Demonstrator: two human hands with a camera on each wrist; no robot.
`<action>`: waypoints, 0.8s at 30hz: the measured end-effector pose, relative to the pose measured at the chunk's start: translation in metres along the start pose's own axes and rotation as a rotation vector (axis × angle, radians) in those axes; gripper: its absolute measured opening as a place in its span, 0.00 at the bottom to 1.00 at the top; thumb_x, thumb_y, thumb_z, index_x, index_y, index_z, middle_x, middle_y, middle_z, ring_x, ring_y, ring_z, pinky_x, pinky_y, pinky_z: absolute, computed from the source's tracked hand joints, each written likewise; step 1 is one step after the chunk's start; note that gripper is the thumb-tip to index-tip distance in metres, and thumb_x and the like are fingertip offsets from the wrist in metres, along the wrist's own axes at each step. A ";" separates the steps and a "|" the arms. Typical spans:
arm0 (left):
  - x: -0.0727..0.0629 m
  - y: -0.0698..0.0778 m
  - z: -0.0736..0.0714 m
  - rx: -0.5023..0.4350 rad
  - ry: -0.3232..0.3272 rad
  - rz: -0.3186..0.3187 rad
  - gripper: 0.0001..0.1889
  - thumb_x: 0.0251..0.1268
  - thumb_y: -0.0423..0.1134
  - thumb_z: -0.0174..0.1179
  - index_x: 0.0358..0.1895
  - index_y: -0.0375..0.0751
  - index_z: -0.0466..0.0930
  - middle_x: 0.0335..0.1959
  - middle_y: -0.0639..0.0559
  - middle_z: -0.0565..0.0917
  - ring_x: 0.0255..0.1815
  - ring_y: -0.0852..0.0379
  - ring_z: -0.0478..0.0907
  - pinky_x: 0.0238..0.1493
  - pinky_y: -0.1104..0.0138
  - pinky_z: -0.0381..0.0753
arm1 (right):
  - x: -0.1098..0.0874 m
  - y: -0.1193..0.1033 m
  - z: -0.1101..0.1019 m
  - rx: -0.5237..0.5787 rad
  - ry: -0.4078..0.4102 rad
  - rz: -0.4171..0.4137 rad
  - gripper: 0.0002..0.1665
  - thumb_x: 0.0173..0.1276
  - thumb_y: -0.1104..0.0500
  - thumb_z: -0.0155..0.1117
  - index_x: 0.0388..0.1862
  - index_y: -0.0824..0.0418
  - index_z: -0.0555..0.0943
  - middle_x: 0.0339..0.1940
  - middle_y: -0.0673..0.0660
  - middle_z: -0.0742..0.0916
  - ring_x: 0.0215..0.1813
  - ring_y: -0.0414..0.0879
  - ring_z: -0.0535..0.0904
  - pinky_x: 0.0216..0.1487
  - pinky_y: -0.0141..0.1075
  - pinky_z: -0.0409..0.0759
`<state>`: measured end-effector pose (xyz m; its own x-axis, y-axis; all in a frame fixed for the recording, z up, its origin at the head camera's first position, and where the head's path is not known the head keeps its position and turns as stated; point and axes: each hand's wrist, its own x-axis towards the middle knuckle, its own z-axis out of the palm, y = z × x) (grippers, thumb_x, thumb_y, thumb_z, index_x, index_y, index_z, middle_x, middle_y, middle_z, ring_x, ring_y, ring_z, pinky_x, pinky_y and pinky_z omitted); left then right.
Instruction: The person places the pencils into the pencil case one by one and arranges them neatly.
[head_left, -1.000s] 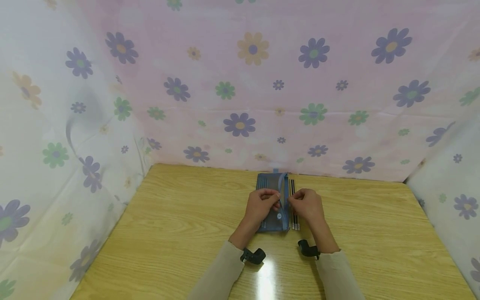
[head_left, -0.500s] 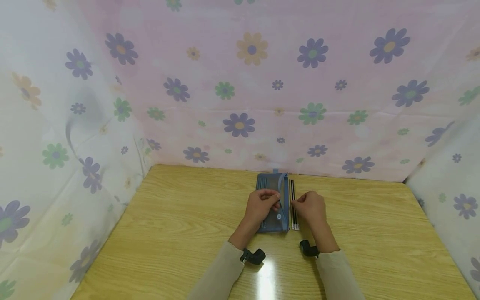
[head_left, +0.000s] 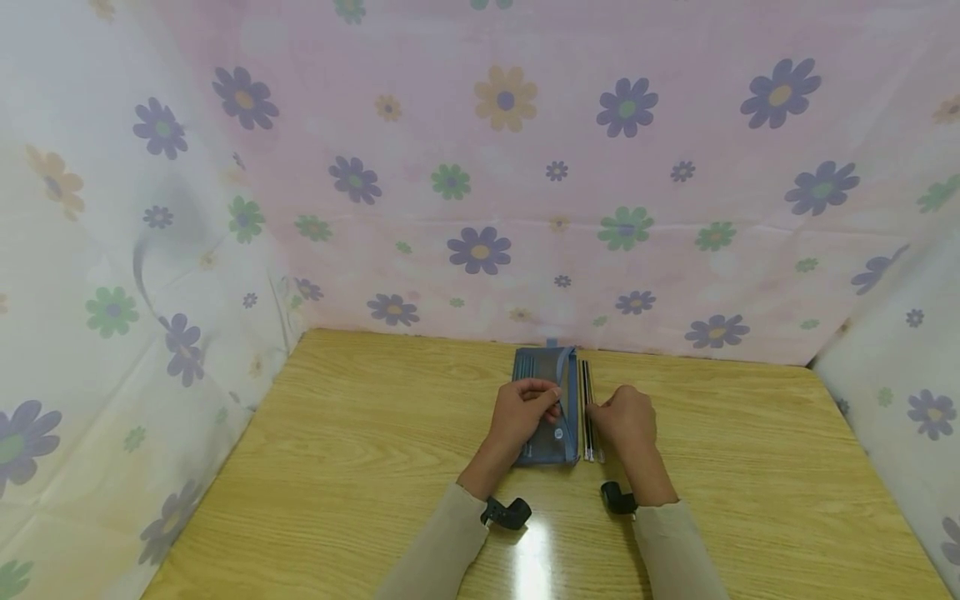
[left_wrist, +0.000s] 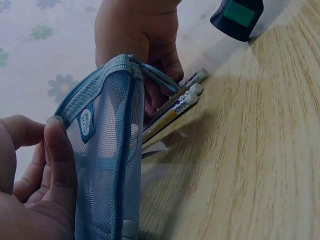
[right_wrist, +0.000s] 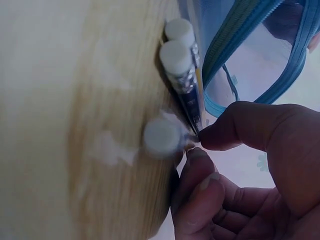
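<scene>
A blue mesh pencil case [head_left: 551, 447] lies on the table, its zipped mouth gaping in the right wrist view. My left hand [head_left: 519, 414] pinches the upper edge of the case between thumb and fingers, near its small label [left_wrist: 87, 123]. Just right of the case, several eraser-tipped pencils [head_left: 587, 429] lie lengthwise. My right hand [head_left: 627, 418] pinches one pencil [right_wrist: 162, 137] between thumb and fingertips, its white eraser end set apart from two other pencils [right_wrist: 177, 57]. Most of the held pencil's shaft is hidden by the fingers.
A wood-grain table [head_left: 360, 417] carries everything. Flower-print cloth [head_left: 420, 167] hangs behind and at both sides, close to the far end of the case. Black camera mounts [head_left: 510, 512] sit on both wrists. Slim items [head_left: 527, 364] show through the mesh.
My right hand has shifted slightly right, away from the case. One pencil's eraser end has moved apart from the others. My left hand keeps its hold on the case edge.
</scene>
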<state>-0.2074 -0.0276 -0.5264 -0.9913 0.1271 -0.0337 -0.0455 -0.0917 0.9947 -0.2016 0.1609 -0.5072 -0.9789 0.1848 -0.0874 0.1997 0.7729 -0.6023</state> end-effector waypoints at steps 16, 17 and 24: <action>0.000 0.002 0.000 -0.007 0.004 -0.001 0.09 0.73 0.35 0.69 0.46 0.31 0.88 0.30 0.43 0.89 0.25 0.59 0.85 0.34 0.61 0.91 | 0.001 0.000 -0.002 -0.027 -0.008 0.017 0.26 0.64 0.51 0.73 0.10 0.59 0.77 0.11 0.51 0.79 0.16 0.46 0.75 0.15 0.35 0.68; -0.001 0.002 0.000 -0.007 0.005 -0.002 0.09 0.73 0.35 0.69 0.46 0.31 0.88 0.30 0.43 0.89 0.25 0.59 0.85 0.34 0.61 0.91 | 0.001 0.000 -0.003 -0.031 -0.011 0.022 0.26 0.64 0.51 0.73 0.10 0.58 0.76 0.10 0.51 0.78 0.16 0.46 0.74 0.15 0.35 0.68; 0.001 0.000 0.000 -0.003 0.010 -0.008 0.09 0.73 0.35 0.70 0.46 0.31 0.89 0.30 0.43 0.89 0.25 0.58 0.85 0.35 0.59 0.92 | -0.002 -0.004 -0.011 -0.011 -0.026 0.021 0.27 0.65 0.50 0.73 0.09 0.58 0.77 0.09 0.50 0.78 0.15 0.44 0.72 0.14 0.33 0.66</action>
<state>-0.2081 -0.0277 -0.5268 -0.9921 0.1180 -0.0430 -0.0542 -0.0933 0.9942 -0.1996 0.1639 -0.4958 -0.9753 0.1850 -0.1208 0.2203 0.7756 -0.5916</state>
